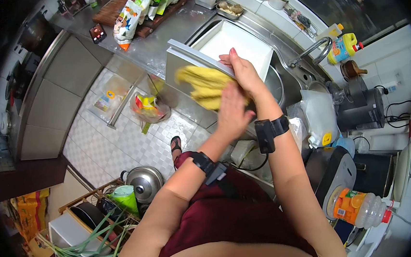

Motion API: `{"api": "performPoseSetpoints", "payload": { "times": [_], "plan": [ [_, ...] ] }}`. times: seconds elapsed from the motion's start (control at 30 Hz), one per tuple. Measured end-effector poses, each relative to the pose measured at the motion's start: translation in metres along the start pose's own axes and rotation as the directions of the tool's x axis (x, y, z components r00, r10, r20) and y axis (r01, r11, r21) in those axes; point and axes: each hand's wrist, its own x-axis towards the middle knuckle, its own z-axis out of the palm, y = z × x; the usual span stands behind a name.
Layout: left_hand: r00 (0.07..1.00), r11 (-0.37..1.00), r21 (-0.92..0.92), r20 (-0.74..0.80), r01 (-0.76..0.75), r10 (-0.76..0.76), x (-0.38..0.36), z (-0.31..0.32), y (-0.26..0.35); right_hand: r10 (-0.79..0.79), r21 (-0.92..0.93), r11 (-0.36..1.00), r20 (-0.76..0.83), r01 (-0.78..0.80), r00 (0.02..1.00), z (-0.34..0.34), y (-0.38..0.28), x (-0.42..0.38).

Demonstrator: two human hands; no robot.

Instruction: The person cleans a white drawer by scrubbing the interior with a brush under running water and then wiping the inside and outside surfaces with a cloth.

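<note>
A white drawer (pixel 237 39) with a grey front panel (pixel 175 65) rests tilted in the sink. My right hand (pixel 247 74) grips the near end of the panel, its fingers reaching over the top edge towards the inside. A yellow cloth (pixel 204 87) lies against the outer face of the panel, smeared by motion. My left hand (pixel 232 106) presses on the cloth from the near side; some of its fingers are hidden in the cloth folds.
The steel sink (pixel 279 81) has a tap (pixel 313 50) at its right. Food bags (pixel 129 23) stand on a wooden board, near a phone (pixel 97 33). On the floor are a plastic bag (pixel 150 108) and a lidded pot (pixel 143 184). An orange-labelled bottle (pixel 354 207) lies right.
</note>
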Motion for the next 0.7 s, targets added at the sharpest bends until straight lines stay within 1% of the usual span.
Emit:
{"api": "performPoseSetpoints", "payload": {
  "times": [0.03,0.07,0.13,0.17,0.2,0.23,0.27,0.3,0.33,0.37,0.4,0.43,0.47,0.5,0.53,0.57,0.6,0.63,0.67,0.7],
  "plan": [
    [0.993,0.999,-0.019,0.113,-0.040,0.042,-0.009,0.011,0.013,0.011,0.121,0.993,0.028,-0.014,1.000,-0.003,-0.002,-0.002],
    [0.991,0.991,-0.119,0.114,-0.062,0.076,-0.015,0.014,0.029,-0.023,0.155,0.988,0.045,0.016,0.999,-0.007,-0.003,-0.005],
    [0.984,0.943,-0.316,0.103,-0.107,0.146,-0.018,0.015,0.053,-0.026,0.102,0.994,-0.071,0.033,0.997,-0.019,-0.007,-0.017],
    [0.975,0.953,-0.255,0.112,-0.160,0.194,-0.018,0.019,0.053,-0.026,0.076,0.996,-0.129,0.036,0.991,-0.025,-0.008,-0.025],
    [0.962,0.957,-0.193,0.125,-0.215,0.241,-0.014,0.024,0.050,-0.085,0.005,0.996,-0.217,0.088,0.973,-0.032,-0.001,-0.032],
    [0.947,0.954,-0.132,0.143,-0.269,0.287,-0.012,0.027,0.047,-0.113,-0.126,0.989,-0.254,0.083,0.961,-0.040,0.002,-0.041],
    [0.940,0.954,-0.103,0.168,-0.282,0.296,-0.010,0.023,0.045,-0.147,-0.255,0.964,-0.288,0.072,0.946,-0.046,0.001,-0.051],
    [0.933,0.948,-0.084,0.170,-0.307,0.317,-0.008,0.024,0.040,-0.186,-0.379,0.924,-0.317,0.056,0.930,-0.050,0.000,-0.059],
    [0.925,0.941,-0.065,0.174,-0.331,0.337,-0.009,0.027,0.035,-0.275,-0.530,0.846,-0.327,0.065,0.904,-0.051,0.000,-0.068],
    [0.918,0.934,-0.046,0.178,-0.353,0.356,-0.011,0.031,0.029,-0.169,-0.582,0.813,-0.272,-0.022,0.947,-0.054,-0.001,-0.073],
    [0.918,0.926,0.031,0.149,-0.376,0.368,-0.014,0.036,0.023,-0.056,-0.634,0.767,-0.223,-0.101,0.973,-0.058,-0.002,-0.078],
    [0.923,0.928,0.069,0.149,-0.366,0.353,-0.018,0.040,0.015,0.062,-0.685,0.708,-0.181,-0.171,0.982,-0.060,-0.002,-0.081],
    [0.930,0.929,0.107,0.148,-0.355,0.338,-0.021,0.042,0.007,0.132,-0.663,0.719,-0.169,-0.212,0.977,-0.060,0.001,-0.083],
    [0.936,0.929,0.145,0.144,-0.340,0.320,-0.026,0.046,-0.003,0.117,-0.656,0.729,-0.164,-0.197,0.980,-0.061,0.002,-0.085],
    [0.950,0.941,0.141,0.106,-0.308,0.294,-0.031,0.051,-0.012,0.100,-0.651,0.738,-0.158,-0.180,0.982,-0.062,0.003,-0.086],
    [0.973,0.971,0.203,0.217,-0.126,0.081,-0.033,0.046,-0.015,0.085,-0.645,0.747,-0.153,-0.164,0.985,-0.062,0.004,-0.087],
    [0.941,0.958,0.284,0.310,0.047,-0.138,-0.035,0.041,-0.018,0.087,-0.649,0.741,-0.161,-0.172,0.983,-0.062,0.004,-0.089],
    [0.858,0.903,0.377,0.375,0.205,-0.351,-0.033,0.037,-0.022,0.088,-0.655,0.734,-0.169,-0.179,0.982,-0.060,0.002,-0.089],
    [0.889,0.818,0.532,0.238,0.218,-0.391,-0.030,0.038,-0.030,0.089,-0.663,0.725,-0.175,-0.185,0.980,-0.059,0.001,-0.087],
    [0.908,0.705,0.664,0.096,0.247,-0.408,-0.032,0.045,-0.040,0.057,-0.683,0.707,-0.202,-0.182,0.978,-0.057,0.001,-0.086]
  ]
}}
